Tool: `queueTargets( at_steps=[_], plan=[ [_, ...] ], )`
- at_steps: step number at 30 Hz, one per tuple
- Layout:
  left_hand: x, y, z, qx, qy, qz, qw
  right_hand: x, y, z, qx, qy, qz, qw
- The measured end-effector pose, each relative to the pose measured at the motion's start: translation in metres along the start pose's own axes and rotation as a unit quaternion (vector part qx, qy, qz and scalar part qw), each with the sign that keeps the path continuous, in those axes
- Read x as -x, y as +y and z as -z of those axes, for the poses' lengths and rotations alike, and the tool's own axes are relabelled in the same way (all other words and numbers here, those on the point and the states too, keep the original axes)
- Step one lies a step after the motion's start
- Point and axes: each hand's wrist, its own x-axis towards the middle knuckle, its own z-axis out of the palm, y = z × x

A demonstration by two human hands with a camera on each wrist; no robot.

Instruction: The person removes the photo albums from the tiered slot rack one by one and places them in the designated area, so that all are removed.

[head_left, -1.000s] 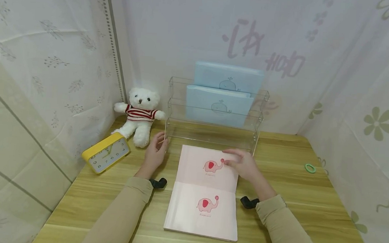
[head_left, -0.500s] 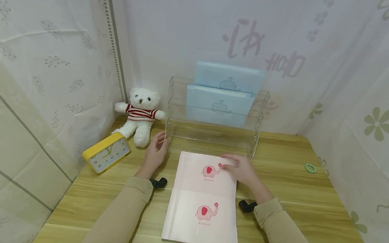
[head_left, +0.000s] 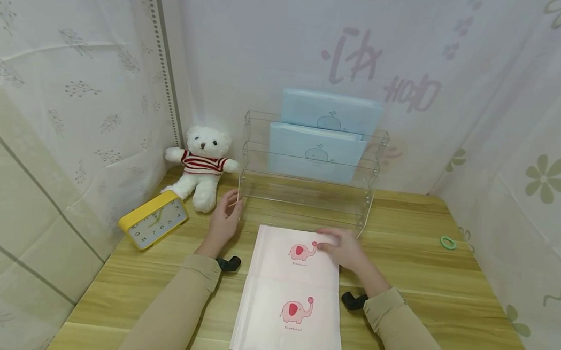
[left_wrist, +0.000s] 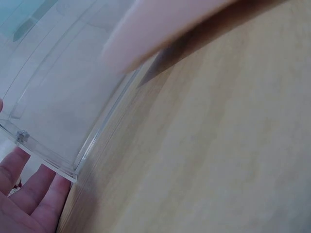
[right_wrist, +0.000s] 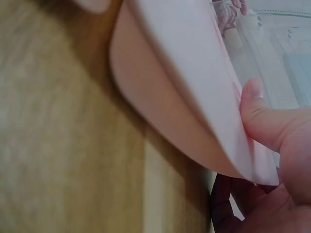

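Note:
My right hand pinches the top right corner of a pink notebook with a red elephant on its cover. In the right wrist view the thumb lies on the cover and the other fingers are underneath, with the corner lifted off the wood. A second pink elephant notebook lies directly below it, nearer me, their edges meeting. My left hand grips the left side panel of a clear tiered rack; the left wrist view shows fingers behind that panel.
Two blue whale notebooks stand in the rack's upper tiers. Left of the rack sits a white teddy bear in a striped sweater, with a yellow alarm clock in front. A green ring lies on the right side of the table.
Both pink notebooks have slid toward me, away from the rack, along with my right hand. My left hand has stayed on the rack's side.

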Motion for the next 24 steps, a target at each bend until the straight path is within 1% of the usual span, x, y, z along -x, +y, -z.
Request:
queueTargets(
  at_steps=[11, 16, 24],
  plan=[
    [0.0003, 0.0021, 0.0000, -0.002, 0.003, 0.004, 1.0000, -0.0015, 0.0054, -0.0029, 0.037, -0.009, 0.011, 0.999],
    [-0.0008, 0.0009, 0.0002, 0.000, 0.005, 0.000, 1.0000, -0.0021, 0.0068, -0.0050, 0.046, -0.004, 0.016, 0.999],
    [-0.0004, 0.0016, 0.0002, -0.003, 0.005, -0.004, 1.0000, 0.0004, 0.0040, -0.0076, 0.054, 0.012, -0.003, 0.998]
  ],
)
